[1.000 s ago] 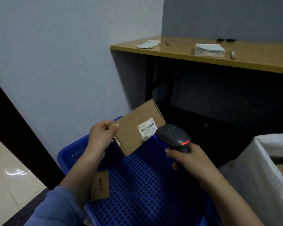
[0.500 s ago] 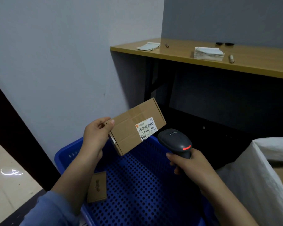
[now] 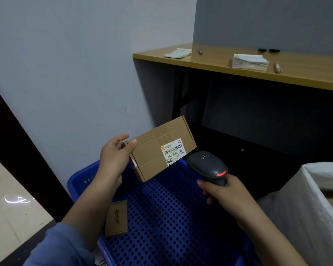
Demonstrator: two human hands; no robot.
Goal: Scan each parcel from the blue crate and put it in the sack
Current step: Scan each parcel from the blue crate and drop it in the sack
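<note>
Cardboard parcel gripped in left hand, scanner gripped in right hand; mid-scan; next, probably: over to sack.

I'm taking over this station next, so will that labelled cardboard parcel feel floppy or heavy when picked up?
Probably stiff: the cardboard parcel shows straight edges while the left hand holds only one end. Likely light, since that end hold alone carries it. Matte board probably won't slip.

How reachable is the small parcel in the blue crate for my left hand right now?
Probably not yet: the left hand grips the labelled parcel above the blue crate. The small parcel lies uncovered on the crate floor beside that forearm, so the way looks free once the hand is emptied.
</note>
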